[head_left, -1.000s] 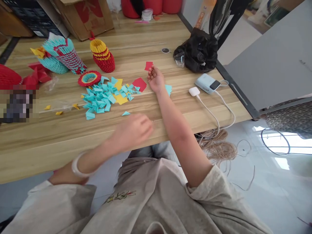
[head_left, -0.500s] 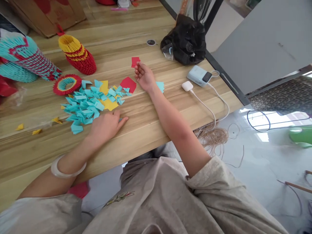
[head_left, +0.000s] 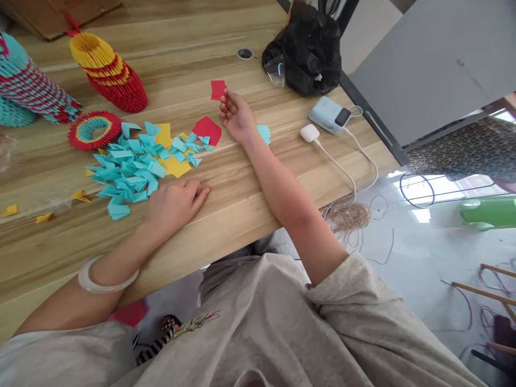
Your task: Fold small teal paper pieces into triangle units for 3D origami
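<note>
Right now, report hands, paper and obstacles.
Left hand palm down beside folded teal pieces, grip hidden. Right hand palm up, loosely curled, at small red paper. Possible obstacle: red-rimmed ring beside those pieces.

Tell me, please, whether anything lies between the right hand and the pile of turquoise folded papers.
Flat red paper lies between the right hand and the turquoise pile, with yellow paper at the pile's edge; nothing tall is visible there.

A craft corner

It looks like a place for paper crafts: the wooden table (head_left: 231,212) has a heap of folded blue bits (head_left: 133,167), a paper ring (head_left: 75,135) and a red-and-yellow paper pot (head_left: 113,78). Home or shop, I can't tell.
</note>
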`<action>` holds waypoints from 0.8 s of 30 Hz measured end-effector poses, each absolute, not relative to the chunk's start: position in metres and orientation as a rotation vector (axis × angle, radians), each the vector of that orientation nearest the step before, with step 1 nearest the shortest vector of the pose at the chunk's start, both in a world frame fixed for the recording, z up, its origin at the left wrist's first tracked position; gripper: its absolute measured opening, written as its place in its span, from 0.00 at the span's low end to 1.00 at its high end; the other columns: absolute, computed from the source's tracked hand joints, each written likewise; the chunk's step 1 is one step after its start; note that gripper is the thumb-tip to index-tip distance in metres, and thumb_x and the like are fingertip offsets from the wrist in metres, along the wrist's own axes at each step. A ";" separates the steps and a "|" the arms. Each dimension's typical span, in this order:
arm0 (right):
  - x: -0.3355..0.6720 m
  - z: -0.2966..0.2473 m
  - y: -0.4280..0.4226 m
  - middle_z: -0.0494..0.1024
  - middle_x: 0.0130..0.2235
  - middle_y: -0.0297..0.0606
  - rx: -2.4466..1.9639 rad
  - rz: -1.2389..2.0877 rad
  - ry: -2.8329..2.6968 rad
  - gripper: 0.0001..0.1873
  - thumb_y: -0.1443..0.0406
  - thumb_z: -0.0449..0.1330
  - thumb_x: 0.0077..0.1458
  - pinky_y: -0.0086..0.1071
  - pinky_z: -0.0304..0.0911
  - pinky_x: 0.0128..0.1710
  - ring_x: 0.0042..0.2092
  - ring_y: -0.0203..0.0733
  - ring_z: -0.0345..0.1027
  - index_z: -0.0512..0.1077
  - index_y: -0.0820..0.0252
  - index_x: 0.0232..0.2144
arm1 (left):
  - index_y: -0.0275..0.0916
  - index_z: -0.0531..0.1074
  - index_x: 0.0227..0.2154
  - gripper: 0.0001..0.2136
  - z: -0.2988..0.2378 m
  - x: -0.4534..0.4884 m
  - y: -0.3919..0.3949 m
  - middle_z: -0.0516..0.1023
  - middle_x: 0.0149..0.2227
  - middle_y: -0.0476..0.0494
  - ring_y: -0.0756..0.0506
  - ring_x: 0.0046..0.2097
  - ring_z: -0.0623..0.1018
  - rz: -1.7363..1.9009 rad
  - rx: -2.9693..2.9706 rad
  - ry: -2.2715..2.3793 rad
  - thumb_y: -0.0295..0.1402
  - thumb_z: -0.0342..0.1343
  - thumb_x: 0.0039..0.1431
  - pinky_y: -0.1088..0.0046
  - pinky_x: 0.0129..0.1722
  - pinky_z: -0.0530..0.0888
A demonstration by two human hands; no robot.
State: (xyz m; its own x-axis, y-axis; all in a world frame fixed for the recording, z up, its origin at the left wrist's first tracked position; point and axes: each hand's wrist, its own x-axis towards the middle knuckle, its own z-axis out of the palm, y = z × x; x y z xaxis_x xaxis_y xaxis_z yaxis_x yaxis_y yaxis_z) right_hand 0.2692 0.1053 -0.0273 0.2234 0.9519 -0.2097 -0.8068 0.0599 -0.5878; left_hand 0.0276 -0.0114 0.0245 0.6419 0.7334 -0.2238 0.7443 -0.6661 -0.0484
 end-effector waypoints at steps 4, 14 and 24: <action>0.269 -0.028 0.104 0.71 0.25 0.26 -0.688 1.355 -0.242 0.12 0.66 0.48 0.69 0.38 0.42 0.69 0.56 0.25 0.55 0.68 0.62 0.34 | 0.38 0.69 0.35 0.20 0.025 0.028 -0.012 0.77 0.40 0.38 0.36 0.39 0.76 -0.362 2.812 1.269 0.45 0.36 0.68 0.68 0.27 0.59; 0.282 0.020 0.154 0.67 0.29 0.25 -0.584 1.198 -0.184 0.14 0.62 0.42 0.71 0.22 0.62 0.46 0.33 0.23 0.57 0.64 0.64 0.47 | 0.38 0.69 0.37 0.22 0.019 0.030 -0.009 0.77 0.40 0.38 0.35 0.38 0.77 -0.412 2.857 1.318 0.46 0.35 0.69 0.69 0.25 0.56; 0.356 0.001 0.191 0.70 0.51 0.44 -0.664 1.009 0.085 0.23 0.57 0.54 0.64 0.39 0.68 0.53 0.52 0.39 0.67 0.64 0.69 0.54 | 0.38 0.69 0.37 0.21 0.020 0.031 -0.010 0.77 0.41 0.39 0.36 0.39 0.77 -0.421 2.874 1.310 0.45 0.36 0.69 0.69 0.26 0.56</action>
